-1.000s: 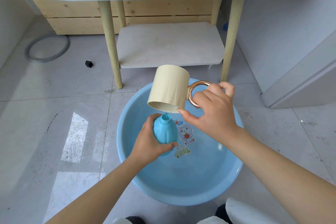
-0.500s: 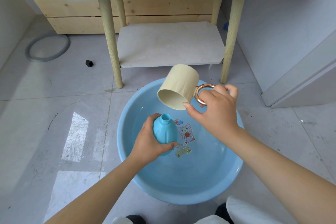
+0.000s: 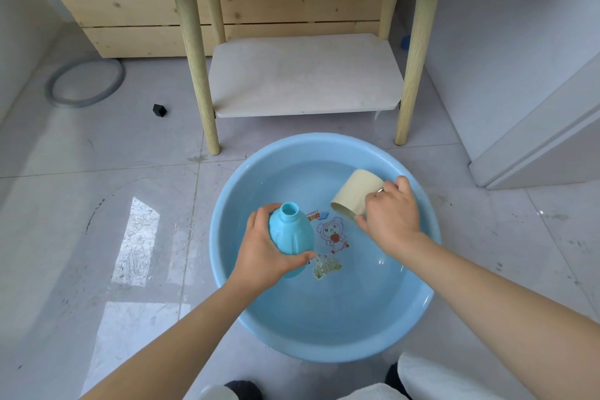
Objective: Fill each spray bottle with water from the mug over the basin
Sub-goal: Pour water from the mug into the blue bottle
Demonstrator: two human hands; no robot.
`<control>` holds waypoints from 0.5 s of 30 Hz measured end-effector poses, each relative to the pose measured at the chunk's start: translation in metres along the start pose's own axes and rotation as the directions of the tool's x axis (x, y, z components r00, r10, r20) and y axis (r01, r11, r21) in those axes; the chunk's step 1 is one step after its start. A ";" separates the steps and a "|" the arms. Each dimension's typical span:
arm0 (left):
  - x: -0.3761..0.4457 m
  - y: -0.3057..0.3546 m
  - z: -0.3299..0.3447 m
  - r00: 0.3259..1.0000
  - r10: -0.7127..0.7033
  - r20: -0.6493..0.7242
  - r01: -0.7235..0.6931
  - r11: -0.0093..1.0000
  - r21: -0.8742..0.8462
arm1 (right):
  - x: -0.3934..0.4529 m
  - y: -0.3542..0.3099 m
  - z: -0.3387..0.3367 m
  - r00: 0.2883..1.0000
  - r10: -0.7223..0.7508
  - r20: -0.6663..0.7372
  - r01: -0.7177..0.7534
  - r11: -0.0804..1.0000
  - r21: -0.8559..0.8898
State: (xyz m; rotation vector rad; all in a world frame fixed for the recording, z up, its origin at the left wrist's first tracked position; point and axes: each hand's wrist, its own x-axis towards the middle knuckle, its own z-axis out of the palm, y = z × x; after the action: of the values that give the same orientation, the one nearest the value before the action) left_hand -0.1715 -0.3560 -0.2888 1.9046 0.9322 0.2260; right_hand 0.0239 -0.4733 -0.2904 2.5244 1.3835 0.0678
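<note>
We see a round, smooth blue plastic basin [image 3: 324,328] on glossy grey tile. Over its left half, left hand [image 3: 263,253] wraps the ribbed, bulbous blue bottle [image 3: 290,234], neck open, tilted. Over its right inner wall, right hand [image 3: 391,216] grips the cream mug [image 3: 354,193], tipped mouth-down. Basin's near half lies open.
</note>
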 end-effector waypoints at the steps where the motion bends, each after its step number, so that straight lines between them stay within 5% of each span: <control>1: 0.000 -0.001 0.000 1.000 -0.002 -0.004 0.002 1.000 -0.001 | -0.002 -0.002 -0.001 1.000 -0.011 0.026 0.012 1.000 -0.011; 7: 0.002 -0.005 -0.001 0.999 -0.033 -0.002 0.033 0.999 -0.038 | -0.011 -0.015 0.004 0.987 -0.074 0.144 0.065 0.996 0.062; 12: 0.001 -0.004 -0.001 1.000 -0.024 -0.002 0.024 0.999 -0.028 | -0.010 -0.007 0.000 0.971 0.150 0.186 -0.205 0.923 0.326; 15: 0.002 -0.004 0.000 1.000 -0.019 -0.001 0.019 1.000 -0.026 | -0.007 -0.001 -0.008 0.919 0.258 0.299 -0.381 0.783 0.492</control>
State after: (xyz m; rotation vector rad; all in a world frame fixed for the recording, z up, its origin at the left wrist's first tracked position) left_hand -0.1726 -0.3537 -0.2925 1.8718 0.9430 0.2265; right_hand 0.0177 -0.4765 -0.2822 3.0892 0.9613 -0.6083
